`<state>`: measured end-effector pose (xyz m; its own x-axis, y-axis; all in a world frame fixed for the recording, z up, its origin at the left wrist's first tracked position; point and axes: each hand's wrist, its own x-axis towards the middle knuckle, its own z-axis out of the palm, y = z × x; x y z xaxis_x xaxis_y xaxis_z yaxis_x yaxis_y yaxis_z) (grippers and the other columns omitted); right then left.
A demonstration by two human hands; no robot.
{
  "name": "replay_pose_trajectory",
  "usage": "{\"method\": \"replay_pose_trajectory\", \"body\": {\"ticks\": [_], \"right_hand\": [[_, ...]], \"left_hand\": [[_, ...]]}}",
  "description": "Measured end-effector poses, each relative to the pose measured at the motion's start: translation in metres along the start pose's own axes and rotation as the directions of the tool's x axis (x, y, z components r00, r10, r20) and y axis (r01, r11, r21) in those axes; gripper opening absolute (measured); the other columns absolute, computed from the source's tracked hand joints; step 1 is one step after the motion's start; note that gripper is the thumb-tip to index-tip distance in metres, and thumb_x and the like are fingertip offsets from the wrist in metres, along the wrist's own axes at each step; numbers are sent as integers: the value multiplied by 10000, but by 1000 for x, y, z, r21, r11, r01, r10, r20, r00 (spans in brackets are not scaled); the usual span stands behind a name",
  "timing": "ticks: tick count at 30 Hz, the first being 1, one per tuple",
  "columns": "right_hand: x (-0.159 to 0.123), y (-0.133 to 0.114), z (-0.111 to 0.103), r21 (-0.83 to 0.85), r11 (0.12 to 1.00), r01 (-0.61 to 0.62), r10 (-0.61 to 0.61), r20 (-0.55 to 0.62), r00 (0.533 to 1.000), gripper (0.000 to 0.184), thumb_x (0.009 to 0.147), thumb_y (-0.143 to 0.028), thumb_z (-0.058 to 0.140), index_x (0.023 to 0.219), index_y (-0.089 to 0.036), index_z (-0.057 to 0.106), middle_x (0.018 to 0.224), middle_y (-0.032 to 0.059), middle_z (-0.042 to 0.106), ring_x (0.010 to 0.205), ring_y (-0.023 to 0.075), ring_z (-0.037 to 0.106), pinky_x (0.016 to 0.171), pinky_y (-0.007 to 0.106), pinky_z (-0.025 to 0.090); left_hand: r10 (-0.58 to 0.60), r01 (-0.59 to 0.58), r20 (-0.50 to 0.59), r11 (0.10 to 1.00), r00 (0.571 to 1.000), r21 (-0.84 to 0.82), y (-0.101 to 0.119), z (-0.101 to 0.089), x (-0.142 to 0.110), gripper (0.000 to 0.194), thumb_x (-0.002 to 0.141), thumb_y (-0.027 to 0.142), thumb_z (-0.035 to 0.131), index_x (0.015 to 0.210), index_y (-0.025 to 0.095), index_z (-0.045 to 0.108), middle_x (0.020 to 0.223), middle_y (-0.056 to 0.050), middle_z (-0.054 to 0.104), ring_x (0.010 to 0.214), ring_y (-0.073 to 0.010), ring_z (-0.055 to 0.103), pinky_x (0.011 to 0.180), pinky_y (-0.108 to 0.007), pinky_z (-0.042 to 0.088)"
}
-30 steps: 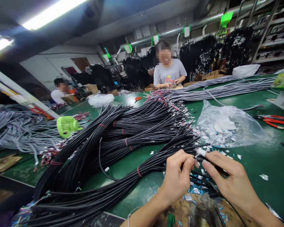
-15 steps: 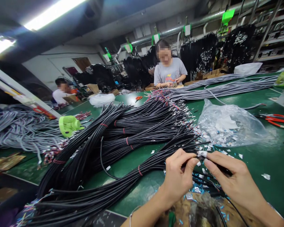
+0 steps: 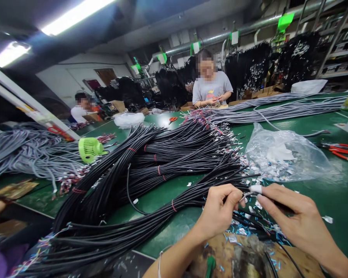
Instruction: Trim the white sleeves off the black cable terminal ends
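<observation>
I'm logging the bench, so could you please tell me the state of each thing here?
Left hand: pinched shut on a cable end.
Right hand: pinching the same cable end.
Black cables: bundled with red ties, lying on the table.
Plastic bag: lying open, holding small pieces.
Red pliers: lying flat, untouched.
Green fan: lying on its side.

Bright ceiling tube lights (image 3: 75, 15), glare on green table (image 3: 162, 123), wide-angle edge warp, bg soft

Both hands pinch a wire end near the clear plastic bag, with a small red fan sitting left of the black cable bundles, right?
Not quite: the head view shows the fan is green, not red. The rest holds: left hand and right hand pinch a wire end near the clear plastic bag.
</observation>
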<state>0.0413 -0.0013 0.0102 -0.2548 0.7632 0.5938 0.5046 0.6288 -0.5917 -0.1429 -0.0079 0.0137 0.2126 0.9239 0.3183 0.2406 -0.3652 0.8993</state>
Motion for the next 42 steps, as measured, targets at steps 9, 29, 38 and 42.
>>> {"method": "replay_pose_trajectory", "body": {"ticks": [9,29,38,42], "right_hand": [[5,-12,2,240,945,-223,188,160,969,260,840,-317,554,619,-187,510,579,-22,437,521,102,394,477,238,311],[-9,3,24,237,971,-34,85,-212,974,256,718,-123,688,908,-290,722,849,-29,741,690,155,687,644,242,536],[-5,2,50,533,818,-216,395,-247,885,209,743,-201,688,949,-187,657,862,47,726,742,191,702,705,319,578],[-6,-2,51,484,854,-191,362,-288,886,242,723,-182,708,960,-187,662,874,49,723,764,186,696,757,321,563]], "left_hand": [[224,-241,111,954,968,180,7,-2,0,292,888,207,441,658,140,608,598,-28,571,554,-119,486,549,-229,358],[-77,190,285,899,956,-395,-16,4,5,432,882,485,415,614,147,422,498,77,259,418,-39,181,408,-203,151],[-138,340,382,773,914,-535,-22,12,10,498,788,627,459,614,167,375,513,105,183,413,-28,90,401,-206,88],[-143,343,377,768,915,-541,-23,11,11,506,774,649,452,626,173,365,531,103,172,425,-33,97,413,-201,96]]}}
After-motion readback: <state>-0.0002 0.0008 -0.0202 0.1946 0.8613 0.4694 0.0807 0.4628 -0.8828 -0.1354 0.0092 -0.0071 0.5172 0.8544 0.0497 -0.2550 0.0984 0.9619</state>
